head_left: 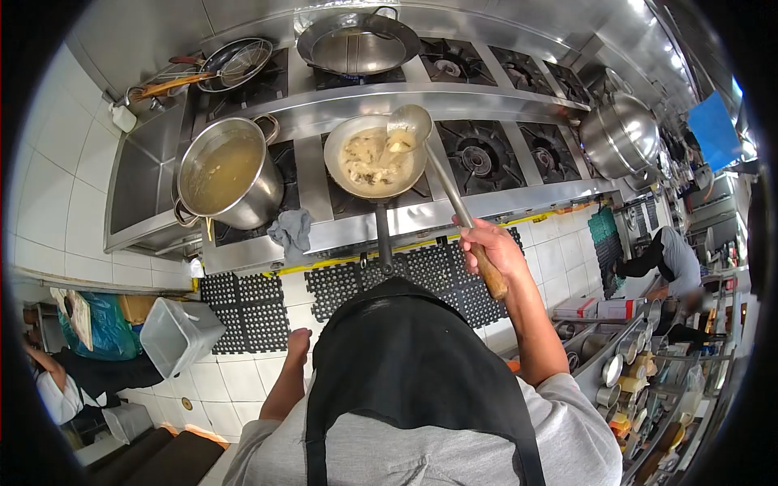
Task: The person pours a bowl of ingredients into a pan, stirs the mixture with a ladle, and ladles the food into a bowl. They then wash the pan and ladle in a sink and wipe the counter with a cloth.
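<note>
From my head view, my right grip (pixel 491 249) is closed round one ladle (pixel 446 180), its bowl over one frying pan (pixel 331 162) on the stove (pixel 344 229). The pan already holds cloudy liquid with darker bits; one pot (pixel 266 194) holds plenty more. One cloth (pixel 292 232) lies nearby. My left grip (pixel 299 338) is half hidden; I can't tell its state.

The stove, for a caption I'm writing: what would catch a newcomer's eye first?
Probably the long-handled ladle in the right hand, its bowl over the front pan of pale liquid. To that pan's left stands a tall steel pot; behind, a wide pan sits on the back row.
</note>
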Available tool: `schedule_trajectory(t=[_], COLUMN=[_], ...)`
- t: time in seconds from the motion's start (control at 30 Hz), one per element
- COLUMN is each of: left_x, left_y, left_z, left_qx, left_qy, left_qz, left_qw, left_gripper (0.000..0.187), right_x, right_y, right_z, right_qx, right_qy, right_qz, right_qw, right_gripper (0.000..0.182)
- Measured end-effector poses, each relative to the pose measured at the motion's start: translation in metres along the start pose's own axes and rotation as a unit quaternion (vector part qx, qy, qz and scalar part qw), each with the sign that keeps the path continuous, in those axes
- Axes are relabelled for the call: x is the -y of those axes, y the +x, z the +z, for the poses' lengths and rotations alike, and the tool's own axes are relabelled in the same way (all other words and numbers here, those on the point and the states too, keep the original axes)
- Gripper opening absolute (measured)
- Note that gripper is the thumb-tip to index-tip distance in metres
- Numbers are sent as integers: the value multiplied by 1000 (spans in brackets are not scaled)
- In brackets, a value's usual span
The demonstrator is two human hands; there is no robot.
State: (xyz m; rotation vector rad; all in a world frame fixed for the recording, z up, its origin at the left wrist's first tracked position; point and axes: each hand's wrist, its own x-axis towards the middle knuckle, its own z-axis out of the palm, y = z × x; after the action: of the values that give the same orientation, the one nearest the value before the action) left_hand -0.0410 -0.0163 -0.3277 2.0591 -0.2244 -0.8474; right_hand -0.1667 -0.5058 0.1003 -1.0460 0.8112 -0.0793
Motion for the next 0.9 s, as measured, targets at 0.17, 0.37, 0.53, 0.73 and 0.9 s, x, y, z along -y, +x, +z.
schedule_trajectory(t=[0.17,0.37,0.53,0.73,0.9], left_x=[9,-9,16,16,22], left_y=[-1,-24,-29,-42,-43], left_z=[0,2,2,-1,-5], left_qx=[12,-7,9,-17,-19], left_qy=[41,-105,-52,-54,-48], left_qz=[15,-114,-52,-68,-60], left_qw=[999,988,997,996,997], left_gripper=[23,26,20,18,19], right_x=[4,-5,-35,-76,-83], right_y=[2,26,74,98,89], right_z=[3,6,1,15,13], right_qx=[-8,-29,-75,7,169], right_qy=[-44,-184,-372,-228,283], right_qz=[-19,-51,-153,0,143], right_qw=[999,981,912,974,933], right_gripper=[43,30,31,30,42])
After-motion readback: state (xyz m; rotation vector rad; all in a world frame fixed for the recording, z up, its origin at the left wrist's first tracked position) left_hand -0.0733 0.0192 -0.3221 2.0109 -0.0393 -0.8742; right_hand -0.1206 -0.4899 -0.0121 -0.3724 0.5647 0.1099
